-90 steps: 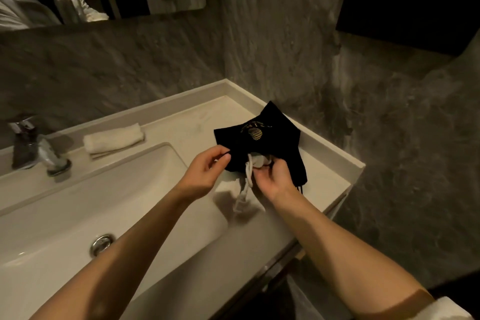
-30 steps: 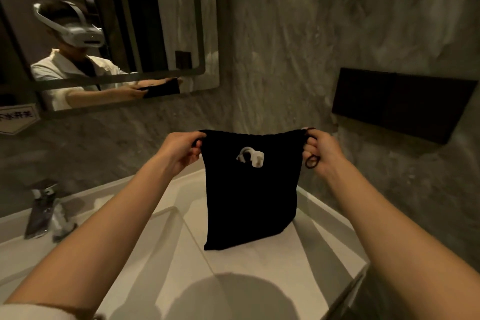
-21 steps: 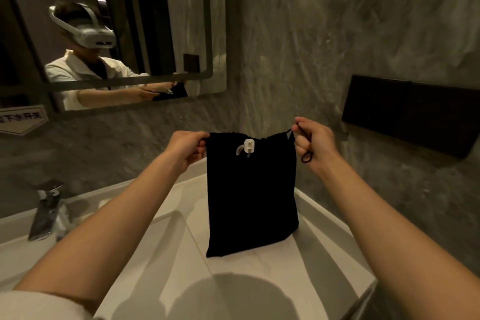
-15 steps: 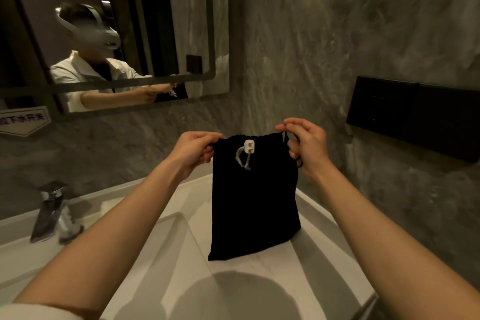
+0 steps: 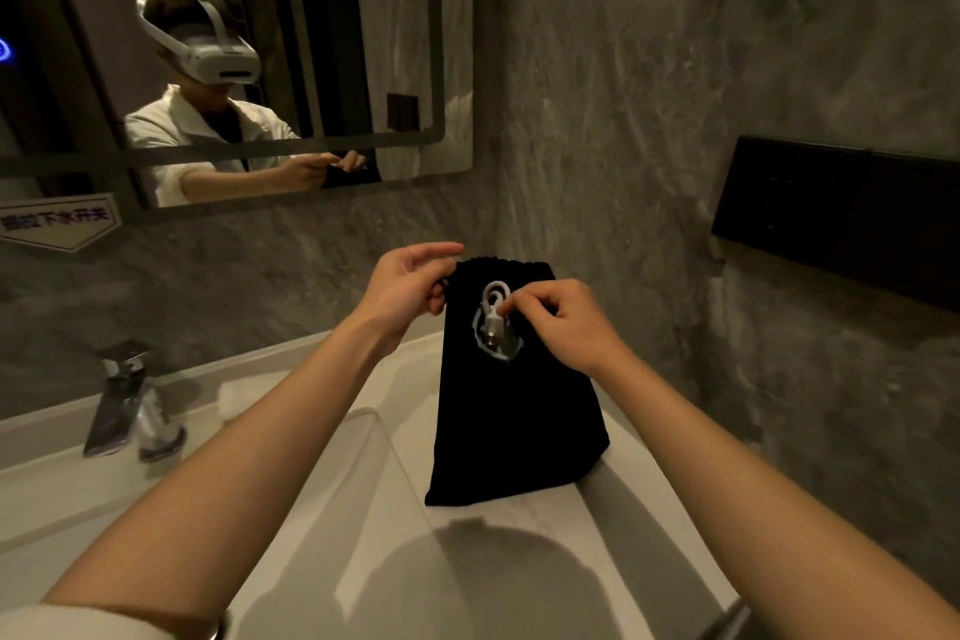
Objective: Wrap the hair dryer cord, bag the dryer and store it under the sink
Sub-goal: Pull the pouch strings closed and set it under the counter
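**Bag held up at the counter's far right corner: drawstring being worked**

Right hand (image 5: 558,322): thumb and forefinger pinched shut on the white cord (image 5: 491,299) near the top of the black bag (image 5: 514,411). Other fingers curled in. The cord loops above a small white toggle (image 5: 493,327) that lies against the front of the bag.

Left hand (image 5: 408,288): closed on the bag's upper left edge, at the gathered mouth, holding it upright. Forefinger lies straight along the top of the mouth.

The bag hangs from both hands, its bottom edge touching or just clear of the counter (image 5: 519,561) near the far right corner; cannot tell which. The mouth looks puckered. The cloth hangs fairly flat, and no hair dryer shows anywhere in view, so whether it is inside is not clear.

Further out: the basin (image 5: 291,525) sits left of the bag; a tap (image 5: 130,405) stands at the counter's back left edge, with a pale folded cloth (image 5: 234,398) beside it. A mirror (image 5: 234,57) on the wall above shows the person.

Step, as judged: the bagging stage, working the drawstring at the mouth. Next move likely calls for the left hand to keep the mouth steady while the right pulls the cord through the toggle, then carrying the bag down to the space under the sink.
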